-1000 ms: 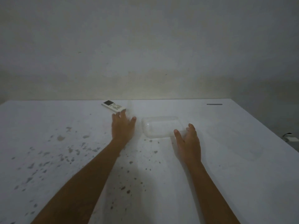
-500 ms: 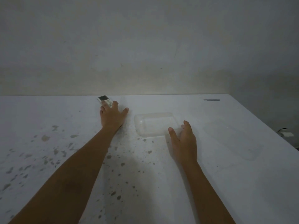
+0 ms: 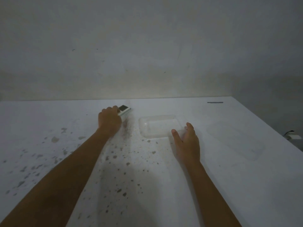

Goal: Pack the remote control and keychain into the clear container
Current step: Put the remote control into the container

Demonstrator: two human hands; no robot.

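A white remote control with a dark screen lies near the table's far side. My left hand is curled over its near end and grips it; only the screen end shows past my fingers. To the right sits the clear container, open and with nothing inside. My right hand holds the container's near right corner, thumb and fingers spread around its wall. I see no keychain; it may be hidden under my left hand.
The white table carries many dark specks on its left and middle. A clear lid lies flat to the right of the container. A dark strip sits at the far right edge. A wall rises just behind the table.
My left hand reached forward onto the remote and closed on it; the remote now points the other way. My right hand stayed at the container's corner.
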